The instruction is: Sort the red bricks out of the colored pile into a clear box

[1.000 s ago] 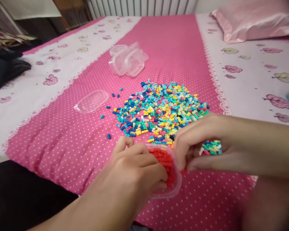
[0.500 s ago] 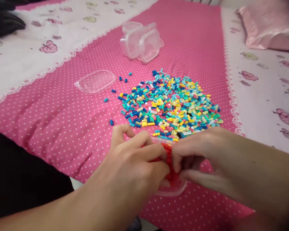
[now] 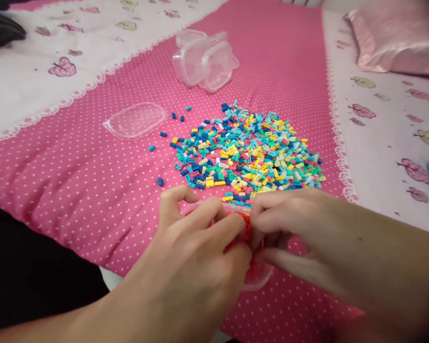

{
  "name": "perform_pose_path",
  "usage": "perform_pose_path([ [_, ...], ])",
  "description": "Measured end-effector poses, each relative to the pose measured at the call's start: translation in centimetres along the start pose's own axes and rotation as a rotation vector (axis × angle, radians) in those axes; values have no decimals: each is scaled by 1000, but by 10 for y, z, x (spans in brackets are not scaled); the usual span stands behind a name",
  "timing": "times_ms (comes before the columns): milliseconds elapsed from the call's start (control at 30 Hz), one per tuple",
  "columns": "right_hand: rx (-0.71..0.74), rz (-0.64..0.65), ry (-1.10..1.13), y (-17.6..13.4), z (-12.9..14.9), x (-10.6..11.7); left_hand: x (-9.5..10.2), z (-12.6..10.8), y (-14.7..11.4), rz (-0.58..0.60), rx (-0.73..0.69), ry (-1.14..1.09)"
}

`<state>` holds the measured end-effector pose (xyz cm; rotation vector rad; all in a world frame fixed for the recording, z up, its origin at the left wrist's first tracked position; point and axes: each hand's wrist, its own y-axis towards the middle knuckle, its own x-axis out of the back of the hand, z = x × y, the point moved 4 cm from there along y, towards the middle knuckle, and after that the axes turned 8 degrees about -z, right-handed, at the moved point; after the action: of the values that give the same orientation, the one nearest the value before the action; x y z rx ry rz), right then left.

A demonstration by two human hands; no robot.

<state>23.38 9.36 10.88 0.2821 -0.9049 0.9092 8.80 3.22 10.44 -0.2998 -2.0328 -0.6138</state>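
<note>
Left hand (image 3: 200,257) and right hand (image 3: 307,219), curled over a box (image 3: 260,280) of red bricks (image 3: 248,227) at six o'clock; whether either grasps anything cannot be told. Mixed bricks (image 3: 257,155): twelve o'clock from the box.

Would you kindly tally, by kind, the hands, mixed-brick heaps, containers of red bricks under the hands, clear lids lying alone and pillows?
Hands: 2, the left hand and the right hand
Mixed-brick heap: 1
Container of red bricks: 1
Clear lid lying alone: 1
Pillow: 1
Total: 6
</note>
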Motion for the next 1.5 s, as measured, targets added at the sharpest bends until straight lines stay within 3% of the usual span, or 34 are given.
perform_pose_path([
  [333,-38,-19,-23,2,-3,-4,0,-1,0,16,-44,68],
  [533,-36,-92,-61,1,-4,-5,-2,-11,3,-37,-41,149],
  [700,-36,-133,-120,0,-4,-5,-5,-14,10,-5,-72,167],
  [933,-14,-117,-108,4,-2,-7,-14,-13,12,-3,-71,171],
  [1200,-38,-99,-89,1,-3,-7,-10,-16,11,4,-99,183],
  [1500,-57,-108,-57,-2,0,-4,-8,-8,9,-65,4,123],
])
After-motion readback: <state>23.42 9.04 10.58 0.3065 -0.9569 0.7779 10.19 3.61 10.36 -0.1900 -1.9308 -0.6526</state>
